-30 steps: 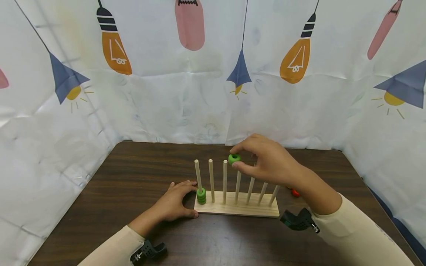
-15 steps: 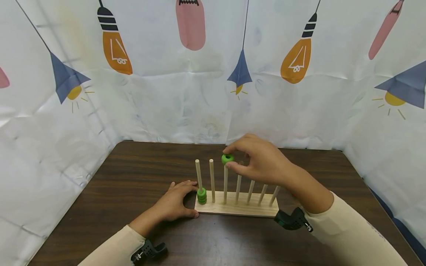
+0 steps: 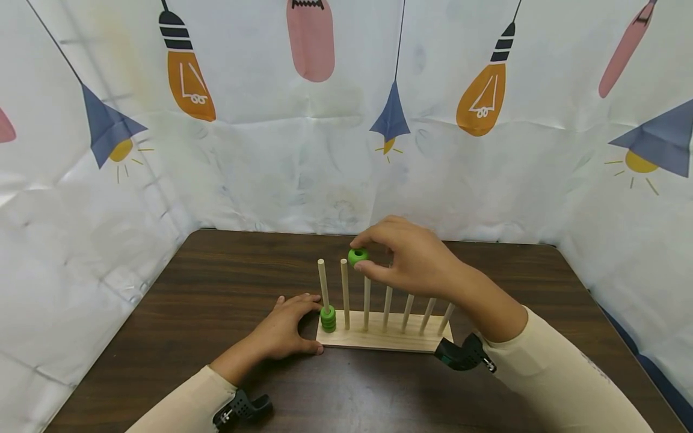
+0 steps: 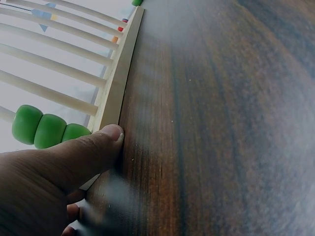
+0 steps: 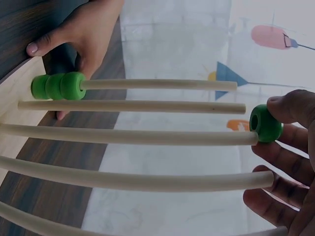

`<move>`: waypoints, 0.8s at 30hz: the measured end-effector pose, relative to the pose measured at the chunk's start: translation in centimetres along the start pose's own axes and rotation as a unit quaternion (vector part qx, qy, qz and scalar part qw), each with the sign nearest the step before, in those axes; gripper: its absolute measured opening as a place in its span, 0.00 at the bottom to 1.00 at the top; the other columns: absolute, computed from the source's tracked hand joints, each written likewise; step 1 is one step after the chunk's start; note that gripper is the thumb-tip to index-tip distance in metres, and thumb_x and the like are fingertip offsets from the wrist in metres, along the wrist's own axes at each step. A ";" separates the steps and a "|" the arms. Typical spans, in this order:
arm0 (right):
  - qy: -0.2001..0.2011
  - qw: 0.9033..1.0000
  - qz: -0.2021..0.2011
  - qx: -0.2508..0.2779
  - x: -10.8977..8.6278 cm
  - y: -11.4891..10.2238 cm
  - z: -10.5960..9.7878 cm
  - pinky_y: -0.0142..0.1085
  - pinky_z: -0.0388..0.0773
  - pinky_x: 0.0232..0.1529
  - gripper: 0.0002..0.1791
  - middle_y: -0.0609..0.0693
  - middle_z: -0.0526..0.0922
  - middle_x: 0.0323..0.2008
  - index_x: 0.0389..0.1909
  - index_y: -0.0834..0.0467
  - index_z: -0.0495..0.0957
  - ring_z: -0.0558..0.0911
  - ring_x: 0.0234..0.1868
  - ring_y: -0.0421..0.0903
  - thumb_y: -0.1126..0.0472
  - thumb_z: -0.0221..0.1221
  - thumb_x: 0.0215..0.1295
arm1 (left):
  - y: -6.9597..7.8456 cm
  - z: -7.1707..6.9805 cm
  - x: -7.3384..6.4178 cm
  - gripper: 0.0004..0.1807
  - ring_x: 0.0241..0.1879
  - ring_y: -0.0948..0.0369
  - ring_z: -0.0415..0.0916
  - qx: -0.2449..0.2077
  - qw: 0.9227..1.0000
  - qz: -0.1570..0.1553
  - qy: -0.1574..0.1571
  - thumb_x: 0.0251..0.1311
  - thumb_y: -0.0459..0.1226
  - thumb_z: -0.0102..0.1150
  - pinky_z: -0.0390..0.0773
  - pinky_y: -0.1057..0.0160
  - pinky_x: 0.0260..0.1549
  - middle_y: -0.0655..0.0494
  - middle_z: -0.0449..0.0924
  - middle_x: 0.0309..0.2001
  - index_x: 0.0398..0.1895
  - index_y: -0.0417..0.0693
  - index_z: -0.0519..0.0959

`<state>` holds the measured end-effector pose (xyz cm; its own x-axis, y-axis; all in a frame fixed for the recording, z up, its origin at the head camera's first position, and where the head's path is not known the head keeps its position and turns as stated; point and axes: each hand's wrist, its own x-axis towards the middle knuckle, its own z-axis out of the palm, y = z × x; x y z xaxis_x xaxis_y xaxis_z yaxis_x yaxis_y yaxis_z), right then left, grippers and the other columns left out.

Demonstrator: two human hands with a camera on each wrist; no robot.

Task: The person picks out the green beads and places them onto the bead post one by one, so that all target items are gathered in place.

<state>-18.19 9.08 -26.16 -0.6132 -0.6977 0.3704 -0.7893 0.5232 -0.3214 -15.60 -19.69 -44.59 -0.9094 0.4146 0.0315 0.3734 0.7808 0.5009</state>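
Note:
A wooden peg board (image 3: pixel 384 340) with a row of upright pegs lies on the table, three green beads (image 3: pixel 328 319) stacked on its leftmost peg. My left hand (image 3: pixel 287 328) grips the board's left end, its thumb (image 4: pixel 101 145) along the front edge and its fingers around the back. Above the board, my right hand (image 3: pixel 417 258) pinches another green bead (image 3: pixel 358 257) between thumb and fingers, its hole showing from above. In the right wrist view this held bead (image 5: pixel 266 124) is level with the peg tips, close to the tips of the second and third pegs (image 5: pixel 197 137).
Small red, orange and purple pieces (image 4: pixel 120 29) show beyond the board in the left wrist view, with a bit of green (image 4: pixel 137 2) at the top edge. A printed white sheet (image 3: pixel 260 180) hangs behind the dark wooden table (image 3: pixel 216 270).
My right hand has carried the green bead leftward along the peg tops, from near the fourth peg to between the second and third. My left hand has stayed on the board.

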 end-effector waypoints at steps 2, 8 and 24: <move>-0.001 1.000 0.000 0.001 0.2 -0.1 0.1 0.40 0.80 0.47 0.14 0.38 0.83 0.46 0.51 0.50 0.85 0.79 0.50 0.38 0.53 0.69 0.66 | 0.0 0.0 0.0 0.39 0.74 0.45 0.60 -0.002 1.000 -0.001 -0.001 0.44 0.51 0.83 0.46 0.27 0.69 0.50 0.71 0.71 0.61 0.52 0.80; 0.000 1.000 -0.001 0.007 0.7 -0.3 0.3 0.41 0.80 0.48 0.15 0.39 0.83 0.47 0.52 0.49 0.85 0.79 0.51 0.40 0.53 0.70 0.66 | -0.1 0.0 0.0 0.39 0.74 0.45 0.60 -0.004 1.000 -0.001 -0.001 0.44 0.51 0.83 0.46 0.27 0.69 0.50 0.71 0.71 0.61 0.52 0.80; -0.013 0.999 -0.011 0.027 2.0 -1.2 0.9 0.38 0.78 0.43 0.14 0.36 0.83 0.47 0.53 0.48 0.85 0.79 0.52 0.41 0.52 0.68 0.68 | -0.1 0.0 0.0 0.38 0.74 0.45 0.60 -0.007 1.000 -0.001 0.001 0.43 0.51 0.84 0.45 0.26 0.68 0.50 0.70 0.71 0.61 0.53 0.80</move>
<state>-18.43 6.61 -25.79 -0.5939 -0.7215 0.3561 -0.7997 0.4806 -0.3599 -15.65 -19.76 -44.64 -0.9107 0.4119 0.0318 0.3687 0.7755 0.5125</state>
